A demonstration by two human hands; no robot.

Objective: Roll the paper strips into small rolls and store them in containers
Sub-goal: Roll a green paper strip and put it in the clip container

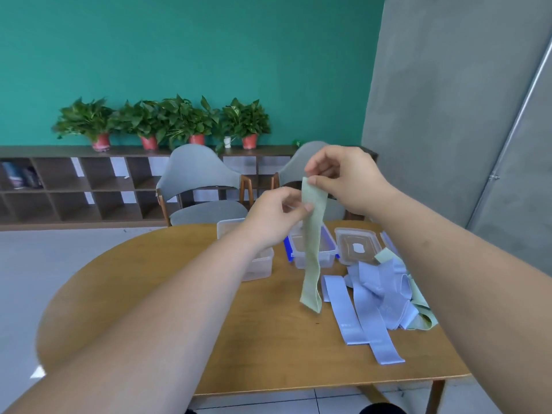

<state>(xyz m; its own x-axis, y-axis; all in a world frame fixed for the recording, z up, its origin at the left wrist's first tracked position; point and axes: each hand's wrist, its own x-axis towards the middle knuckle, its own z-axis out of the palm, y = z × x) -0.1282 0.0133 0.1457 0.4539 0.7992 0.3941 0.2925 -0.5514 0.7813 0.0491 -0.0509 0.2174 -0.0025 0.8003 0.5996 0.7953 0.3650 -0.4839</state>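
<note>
A pale green strip [311, 252] hangs straight down above the wooden table [179, 279], its lower end near the tabletop. My right hand [346, 177] pinches the strip's top end. My left hand [277, 216] pinches the strip a little lower on its left edge. A heap of blue strips [370, 297] with some green ones lies on the table at the right. Behind the hanging strip stands an open clear container with blue clips [313, 255]. Another clear container [257, 264] is partly hidden behind my left forearm.
A clear lid [357, 245] lies beside the containers at the right. Two grey chairs [203, 189] stand behind the table. A low shelf with potted plants [167, 124] runs along the green wall. The table's near edge ends at the lower right.
</note>
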